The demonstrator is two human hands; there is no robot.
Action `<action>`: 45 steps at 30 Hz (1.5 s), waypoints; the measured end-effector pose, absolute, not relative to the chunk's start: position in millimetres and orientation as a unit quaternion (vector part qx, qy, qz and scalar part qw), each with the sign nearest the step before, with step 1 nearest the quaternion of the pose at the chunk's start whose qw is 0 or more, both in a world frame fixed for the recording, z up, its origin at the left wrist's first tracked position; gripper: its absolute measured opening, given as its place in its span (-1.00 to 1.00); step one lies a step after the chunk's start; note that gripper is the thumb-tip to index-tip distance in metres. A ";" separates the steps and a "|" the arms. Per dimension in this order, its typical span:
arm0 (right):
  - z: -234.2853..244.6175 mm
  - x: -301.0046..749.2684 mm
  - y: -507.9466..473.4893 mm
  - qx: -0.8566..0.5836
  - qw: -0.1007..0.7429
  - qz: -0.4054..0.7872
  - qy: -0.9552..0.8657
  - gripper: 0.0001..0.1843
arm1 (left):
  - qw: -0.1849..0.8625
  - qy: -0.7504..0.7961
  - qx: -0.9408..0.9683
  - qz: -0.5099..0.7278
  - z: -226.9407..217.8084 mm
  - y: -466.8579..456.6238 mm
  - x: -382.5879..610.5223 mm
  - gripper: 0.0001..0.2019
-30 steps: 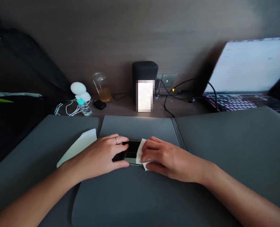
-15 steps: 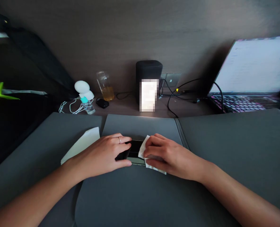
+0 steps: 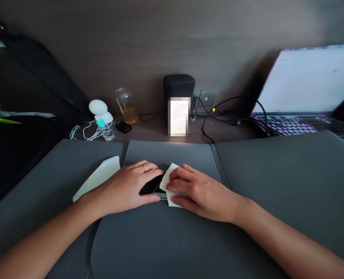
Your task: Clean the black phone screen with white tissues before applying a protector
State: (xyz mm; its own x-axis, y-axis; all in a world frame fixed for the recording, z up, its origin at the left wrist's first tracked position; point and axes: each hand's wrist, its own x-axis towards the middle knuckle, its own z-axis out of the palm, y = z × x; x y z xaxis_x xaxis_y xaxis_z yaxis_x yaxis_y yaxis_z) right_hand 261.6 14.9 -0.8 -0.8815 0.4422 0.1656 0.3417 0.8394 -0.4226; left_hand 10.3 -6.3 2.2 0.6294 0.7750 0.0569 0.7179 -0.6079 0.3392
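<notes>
A dark, glossy phone [image 3: 151,186] lies flat on the grey padded surface in front of me. My left hand [image 3: 137,182], with a ring on one finger, grips it by its long edges, thumb on the near side and fingers on the far side. My right hand [image 3: 193,190] presses a folded white tissue [image 3: 165,184] onto the phone's face. The phone's right part is hidden under the tissue and hand. A white sheet of paper [image 3: 100,176] lies partly under my left wrist.
Behind the padded surface [image 3: 276,186] stand a black speaker [image 3: 179,83], a clear bottle of amber liquid [image 3: 129,114], a small clear bottle with a teal cap [image 3: 106,131], a black fob [image 3: 123,126] and a white rounded device [image 3: 98,106]. Black cables [image 3: 203,124] run toward an open laptop [image 3: 308,85].
My right hand has slid the tissue leftward over the phone, closer to my left hand. My left hand keeps its hold. The whole view has shifted slightly.
</notes>
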 end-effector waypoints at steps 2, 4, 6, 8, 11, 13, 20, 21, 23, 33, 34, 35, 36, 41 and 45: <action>-1.0 261.6 14.5 -0.209 0.132 0.196 -0.949 -0.81 | 0.147 0.414 0.892 0.106 1.3 -6.6 11.9 -0.59; -1.5 261.0 14.6 -0.210 0.143 0.189 -0.948 -0.80 | 0.153 0.409 0.892 0.115 0.1 -6.7 13.8 -0.61; -1.8 260.1 14.6 -0.206 0.150 0.179 -0.950 -0.77 | 0.160 0.405 0.892 0.124 -1.2 -6.7 15.5 -0.60; -1.6 259.7 14.3 -0.200 0.147 0.178 -0.952 -0.75 | 0.165 0.402 0.891 0.132 -2.4 -6.4 16.8 -0.58; -0.5 260.0 13.9 -0.202 0.129 0.191 -0.952 -0.76 | 0.175 0.394 0.892 0.135 -3.5 -5.6 17.4 -0.56; -0.2 259.8 13.5 -0.204 0.126 0.192 -0.952 -0.75 | 0.180 0.389 0.893 0.135 -3.9 -5.0 17.0 -0.56; 1.5 266.8 13.3 -0.195 0.129 0.204 -0.951 -0.77 | 0.183 0.399 0.888 0.134 -3.9 -4.8 15.5 -0.58; 2.1 269.3 13.9 -0.197 0.123 0.210 -0.950 -0.75 | 0.183 0.400 0.888 0.135 -3.9 -4.8 15.4 -0.59; 2.9 273.5 15.6 -0.202 0.117 0.221 -0.947 -0.72 | 0.185 0.401 0.887 0.136 -4.1 -4.8 15.0 -0.58; 4.0 286.5 22.0 -0.200 0.107 0.281 -0.933 -0.71 | 0.197 0.398 0.886 0.136 -2.8 -4.6 11.8 -0.56; 5.1 288.3 22.5 -0.203 0.104 0.286 -0.930 -0.72 | 0.197 0.395 0.887 0.137 -2.7 -4.5 11.4 -0.56; 6.4 290.2 23.1 -0.207 0.099 0.293 -0.928 -0.73 | 0.198 0.392 0.888 0.138 -2.6 -4.5 11.1 -0.56; 7.8 291.9 23.7 -0.210 0.094 0.300 -0.926 -0.74 | 0.199 0.390 0.888 0.139 -2.5 -4.4 10.7 -0.57; 14.7 300.1 28.1 -0.216 0.063 0.326 -0.918 -0.77 | 0.200 0.388 0.888 0.141 -1.9 -4.3 9.5 -0.59; 15.1 305.6 33.6 -0.208 0.052 0.334 -0.918 -0.78 | 0.202 0.389 0.889 0.133 -0.9 -4.7 9.1 -0.58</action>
State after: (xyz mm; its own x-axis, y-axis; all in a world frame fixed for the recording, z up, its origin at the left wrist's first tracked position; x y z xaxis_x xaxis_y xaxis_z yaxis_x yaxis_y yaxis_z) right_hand 305.6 33.6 15.1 -0.9078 0.4170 -0.0441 0.3481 0.6907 -0.6339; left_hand 9.1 -4.7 -0.9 0.6616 0.7458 0.0784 0.6387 -0.6152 0.4622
